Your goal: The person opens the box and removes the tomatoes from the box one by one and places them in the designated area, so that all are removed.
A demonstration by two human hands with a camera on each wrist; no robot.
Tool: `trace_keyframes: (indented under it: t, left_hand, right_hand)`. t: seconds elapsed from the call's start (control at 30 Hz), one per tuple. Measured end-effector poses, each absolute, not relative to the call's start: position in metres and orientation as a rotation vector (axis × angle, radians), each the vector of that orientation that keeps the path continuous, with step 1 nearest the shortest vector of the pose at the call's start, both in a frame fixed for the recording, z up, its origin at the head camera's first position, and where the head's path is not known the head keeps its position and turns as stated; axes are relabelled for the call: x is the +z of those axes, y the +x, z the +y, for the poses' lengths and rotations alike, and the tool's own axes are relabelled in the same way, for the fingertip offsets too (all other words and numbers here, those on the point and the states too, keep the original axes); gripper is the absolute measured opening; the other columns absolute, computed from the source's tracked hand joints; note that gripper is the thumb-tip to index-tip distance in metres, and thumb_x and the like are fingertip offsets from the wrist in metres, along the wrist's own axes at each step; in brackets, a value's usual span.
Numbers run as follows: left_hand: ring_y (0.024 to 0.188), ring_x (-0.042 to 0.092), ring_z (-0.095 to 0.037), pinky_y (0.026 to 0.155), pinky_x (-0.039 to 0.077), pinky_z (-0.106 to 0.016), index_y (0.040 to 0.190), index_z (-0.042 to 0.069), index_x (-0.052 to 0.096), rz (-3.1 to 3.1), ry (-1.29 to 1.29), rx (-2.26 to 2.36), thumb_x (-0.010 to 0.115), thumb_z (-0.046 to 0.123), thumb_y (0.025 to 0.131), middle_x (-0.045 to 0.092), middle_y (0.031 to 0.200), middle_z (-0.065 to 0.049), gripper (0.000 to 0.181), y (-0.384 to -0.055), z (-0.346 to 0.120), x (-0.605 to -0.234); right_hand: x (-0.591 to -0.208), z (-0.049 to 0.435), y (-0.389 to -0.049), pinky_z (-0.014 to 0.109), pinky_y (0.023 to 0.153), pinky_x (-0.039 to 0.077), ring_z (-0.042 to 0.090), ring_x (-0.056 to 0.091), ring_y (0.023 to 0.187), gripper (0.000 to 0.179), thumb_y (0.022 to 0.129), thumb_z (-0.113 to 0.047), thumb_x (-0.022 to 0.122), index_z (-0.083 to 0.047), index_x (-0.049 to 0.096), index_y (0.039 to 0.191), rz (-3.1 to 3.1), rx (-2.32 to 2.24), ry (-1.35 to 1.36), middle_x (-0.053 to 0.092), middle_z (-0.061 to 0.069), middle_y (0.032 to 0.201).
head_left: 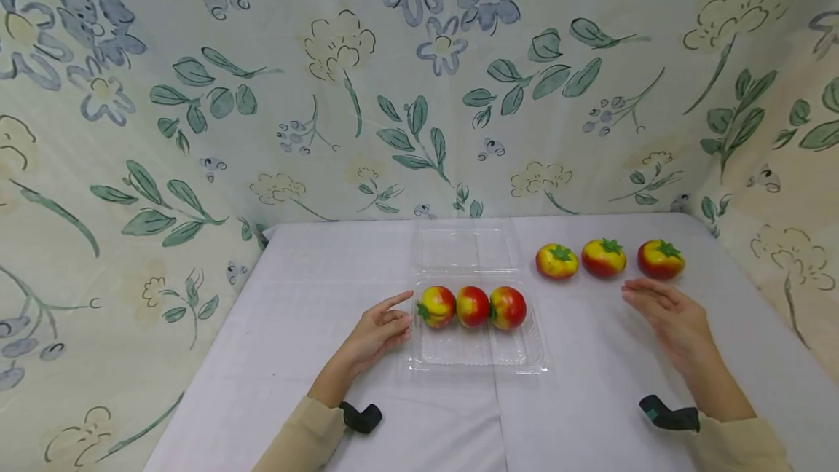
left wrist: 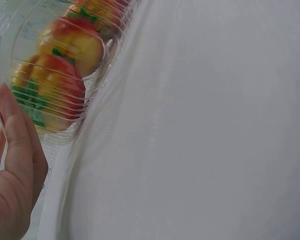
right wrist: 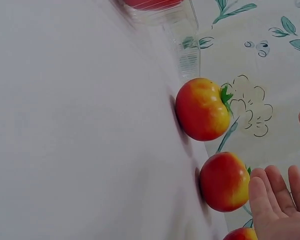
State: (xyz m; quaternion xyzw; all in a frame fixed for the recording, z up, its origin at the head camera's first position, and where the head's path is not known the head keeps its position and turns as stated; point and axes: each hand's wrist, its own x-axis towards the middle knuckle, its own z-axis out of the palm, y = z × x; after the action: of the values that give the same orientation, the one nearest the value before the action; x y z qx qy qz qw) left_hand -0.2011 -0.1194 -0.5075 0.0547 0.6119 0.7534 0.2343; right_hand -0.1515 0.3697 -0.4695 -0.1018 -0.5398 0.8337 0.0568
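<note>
A clear plastic clamshell box (head_left: 459,357) lies with its lid (head_left: 467,248) folded back. Inside its far half sit three red-and-yellow, persimmon-like fruits with green caps, in a row: left (head_left: 438,307), middle (head_left: 473,307) and right (head_left: 507,308). My left hand (head_left: 376,333) is at the box's left rim, index finger extended; in the left wrist view a fingertip appears to touch the clear wall. Three similar fruits stand on the cloth right of the box: near one (head_left: 557,261), middle one (head_left: 604,258) and far-right one (head_left: 660,259). My right hand (head_left: 675,326) hovers in front of them, fingers extended, holding nothing.
A white cloth (head_left: 295,355) with a crease covers the table. Behind it hangs a floral curtain (head_left: 360,151), which also runs along both sides. Dark wrist-worn devices show at the left wrist (head_left: 362,418) and the right wrist (head_left: 668,414).
</note>
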Motion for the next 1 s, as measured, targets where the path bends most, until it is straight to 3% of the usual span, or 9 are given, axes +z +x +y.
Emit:
trace_keyframes:
  t: [0.47,1.0]
  left_hand:
    - [0.077,0.062,-0.013,0.074,0.056,-0.021,0.152,0.008,0.041,1.677,0.152,2.071,0.062,0.004,0.098,0.06,0.103,-0.012,0.058,-0.2,-0.119,-0.505]
    - [0.077,0.062,-0.013,0.075,0.056,-0.021,0.152,0.007,0.04,1.668,0.159,2.079,0.062,0.003,0.098,0.06,0.102,-0.01,0.058,-0.201,-0.12,-0.507]
  right_hand:
    - [-0.469,0.344,-0.152,0.017,0.085,0.053,0.008,0.068,0.101,0.028,0.095,0.001,0.065,-0.008,0.065,0.121,-1.901,2.379,-0.054,0.07,-0.003,0.112]
    - [-0.453,0.303,-0.159,0.018,0.086,0.053,0.004,0.066,0.104,0.04,0.091,-0.007,0.073,-0.005,0.058,0.128,-2.152,2.239,0.009,0.067,-0.001,0.118]
